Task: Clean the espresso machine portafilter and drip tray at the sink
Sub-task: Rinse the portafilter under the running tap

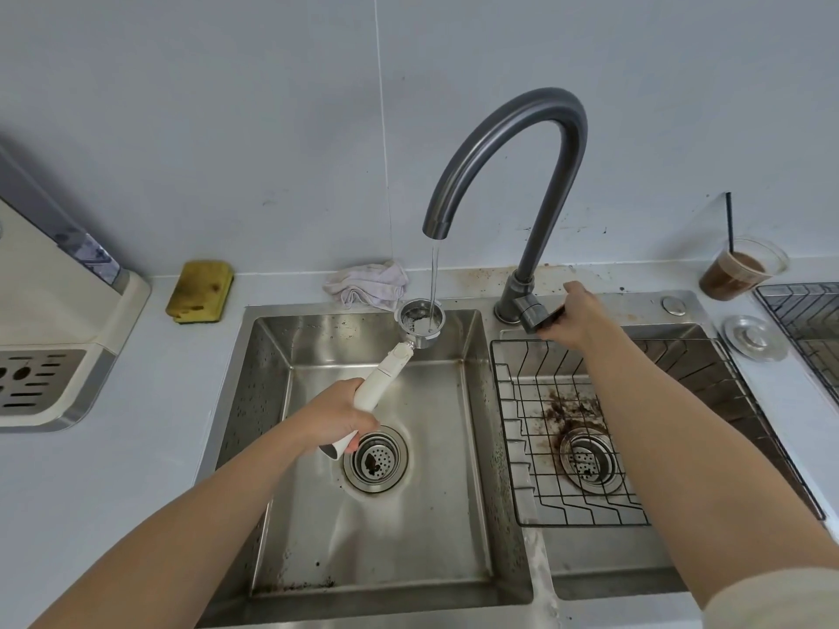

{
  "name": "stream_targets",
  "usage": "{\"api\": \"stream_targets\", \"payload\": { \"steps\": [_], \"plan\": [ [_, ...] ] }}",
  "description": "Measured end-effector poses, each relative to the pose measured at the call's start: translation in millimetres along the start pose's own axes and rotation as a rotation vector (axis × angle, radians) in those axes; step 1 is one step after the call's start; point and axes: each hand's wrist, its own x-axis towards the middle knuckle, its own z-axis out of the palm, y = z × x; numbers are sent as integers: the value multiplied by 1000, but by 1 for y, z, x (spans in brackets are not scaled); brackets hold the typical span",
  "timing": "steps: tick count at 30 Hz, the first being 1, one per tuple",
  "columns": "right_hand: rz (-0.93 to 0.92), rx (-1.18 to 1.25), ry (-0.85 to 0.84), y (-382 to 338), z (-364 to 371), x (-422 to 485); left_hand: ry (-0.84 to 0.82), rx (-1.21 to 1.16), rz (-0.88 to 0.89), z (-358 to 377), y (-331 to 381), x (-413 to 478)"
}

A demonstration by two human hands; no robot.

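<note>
At the far left a cream machine (50,311) sits on the counter, with the drip tray (34,383) in place at its base. The left hand (336,417) is clenched round the white handle of the portafilter (382,381), above the drain (374,458) of the left basin (272,356). From the fist the handle slants up and to the right. Its metal basket (421,322) sits well beyond the fingers, open side up, directly under the water stream (435,274) from the faucet (513,143). Further right, the right hand (579,317) grasps the faucet lever (542,320), above a wire rack (567,429).
</note>
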Motion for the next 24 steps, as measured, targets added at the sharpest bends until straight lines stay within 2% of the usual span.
{"api": "stream_targets", "payload": {
  "steps": [2, 6, 8, 9, 12, 15, 18, 24],
  "plan": [
    [-31, -4, 18, 8, 3, -5, -2, -1, 4, 0, 0, -1],
    [-136, -421, 68, 49, 15, -30, -12, -26, 1, 2, 0, -3],
    [-167, -601, -112, 80, 26, -49, -18, -51, -4, 4, 1, -6],
    [-131, -618, -221, 96, 33, -60, -22, -63, -5, 4, 2, -8],
    [62, -407, -459, 130, 51, -85, -42, -122, 8, 7, 5, -14],
    [77, -336, -568, 146, 64, -93, -75, -192, 26, 10, 7, -20],
    [82, -266, -571, 152, 70, -99, -91, -208, 48, 13, 7, -26],
    [85, -296, -557, 156, 70, -107, -130, -242, 38, 15, 5, -35]
  ]
}}
